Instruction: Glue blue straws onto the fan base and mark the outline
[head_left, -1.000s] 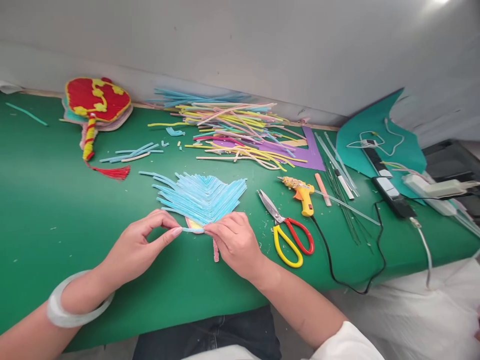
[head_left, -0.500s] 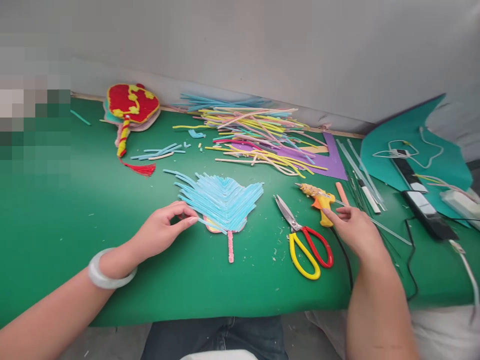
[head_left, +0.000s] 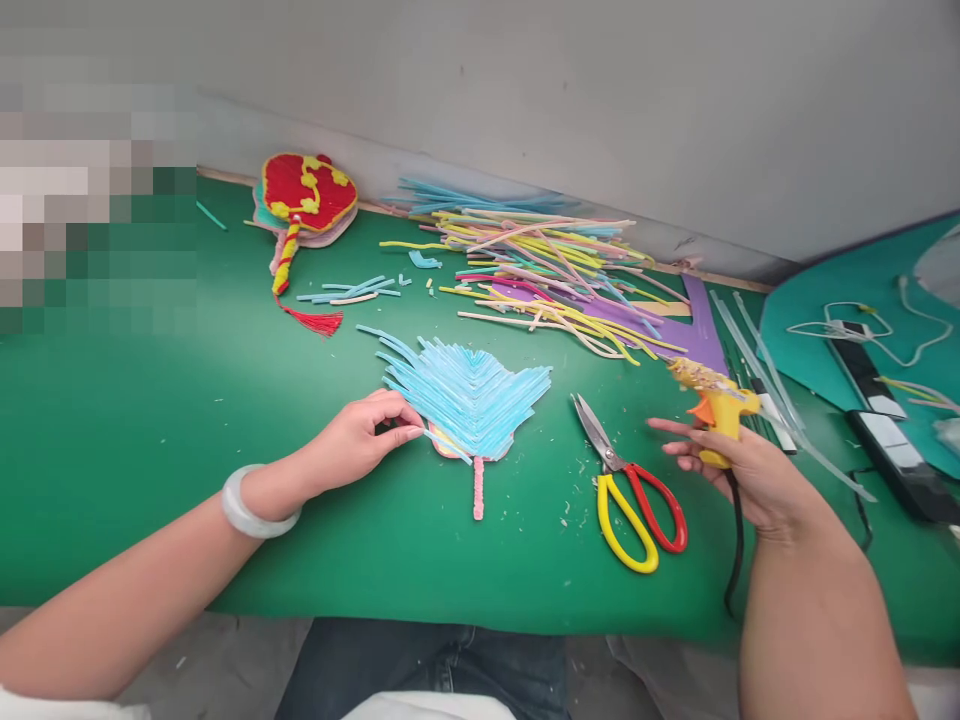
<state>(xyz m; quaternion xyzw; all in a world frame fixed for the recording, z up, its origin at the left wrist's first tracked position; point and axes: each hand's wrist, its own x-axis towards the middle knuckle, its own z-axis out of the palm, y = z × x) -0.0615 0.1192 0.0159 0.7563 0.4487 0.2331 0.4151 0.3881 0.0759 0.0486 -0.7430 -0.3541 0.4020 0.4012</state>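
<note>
My left hand (head_left: 379, 432) is closed at the left edge of a fan-shaped piece (head_left: 480, 400) covered with slanting rows of light blue pipe cleaners. Thumb and forefinger pinch one blue pipe cleaner (head_left: 448, 443), which lies across the piece's lower left, where a yellow and pink backing shows. A pink fuzzy handle (head_left: 478, 490) points down from it. My right hand (head_left: 750, 470) holds a yellow hot glue gun (head_left: 721, 408) by its grip, some fingers stretched out beneath. Its nozzle points left and a clear glue stick (head_left: 825, 468) sticks out behind.
Scissors (head_left: 613, 460) with red and yellow handles lie between my hands. Behind are a heap of coloured pipe cleaners (head_left: 540, 250), purple card (head_left: 705, 320) and a red fan (head_left: 311, 195) with a tassel. Power strips (head_left: 892, 465) sit at the right. A blurred person appears far left.
My right hand has taken hold of the glue gun and lifted it off the table, turning palm upward. The left hand keeps its pinch. The whole view has shifted a little.
</note>
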